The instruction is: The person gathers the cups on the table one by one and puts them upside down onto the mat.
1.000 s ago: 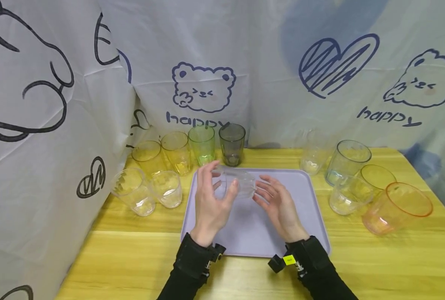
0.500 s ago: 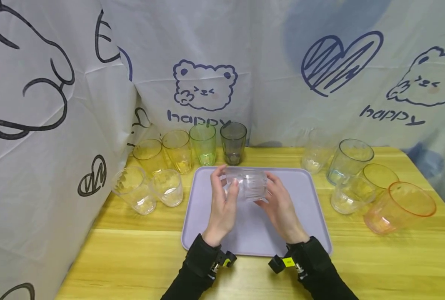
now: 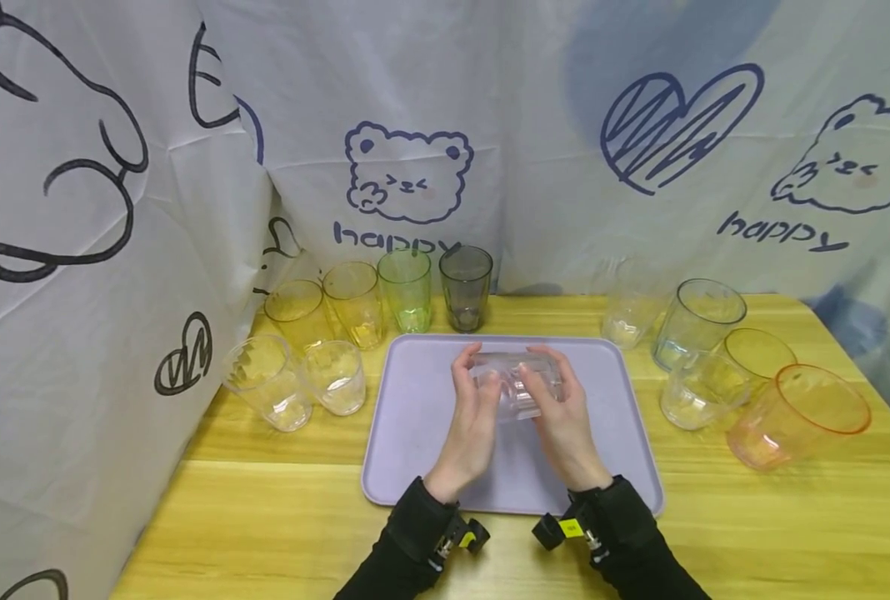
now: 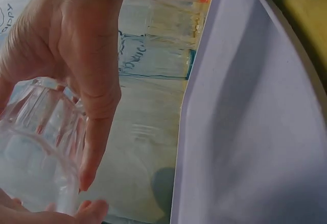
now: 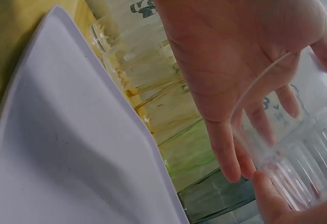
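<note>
A clear drinking glass with a fluted lower part lies sideways between both hands, above the pale purple tray. My left hand grips its fluted base end, thumb on the near side and fingers behind. At the wider rim end, my right hand holds it with the thumb in front and fingers on the far side. In the right wrist view the smooth rim of the glass faces the right palm. The left wrist view shows the fluted end of the glass under the left palm.
Left and behind the tray stand a grey glass, a green glass, yellow glasses and clear glasses. On the right are an orange glass, a bluish glass and others. A printed curtain hangs behind.
Both hands have come closer together. The left hand has carried the glass rightward and slightly nearer; the right hand, earlier loose beside its end, now grips it with thumb and fingers.
</note>
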